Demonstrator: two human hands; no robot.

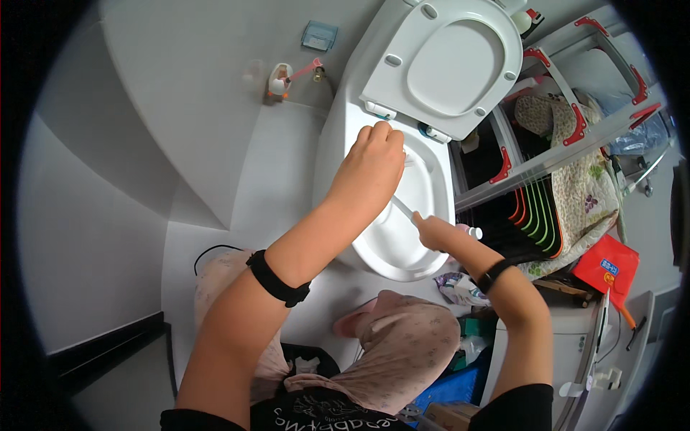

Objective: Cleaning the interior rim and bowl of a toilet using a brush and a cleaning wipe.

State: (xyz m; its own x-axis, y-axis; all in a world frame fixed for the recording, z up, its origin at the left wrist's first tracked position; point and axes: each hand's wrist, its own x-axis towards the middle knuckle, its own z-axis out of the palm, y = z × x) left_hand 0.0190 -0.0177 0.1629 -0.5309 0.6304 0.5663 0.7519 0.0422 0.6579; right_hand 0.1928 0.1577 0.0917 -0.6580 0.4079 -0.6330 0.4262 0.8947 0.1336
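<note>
A white toilet bowl (392,267) stands in front of me with its seat (420,72) raised. My right hand (433,234) is closed round the near end of a thin, pale rod-like handle (404,209), which slants over the bowl to the upper left. The far end of that handle runs behind my left hand and wrist, so its kind is unclear. At the bowl's far left rim, just below the seat hinge (379,110), my left hand (376,152) has its fingers curled down. Whatever those fingers hold is hidden.
On the right stands a rack (535,172) with red corner pieces, hangers and cloths. A red bag (608,267) lies beyond it. A white-capped bottle (471,232) is beside the bowl. A wall holder (279,80) carries a pink-handled item. A black bin (316,359) sits between my legs.
</note>
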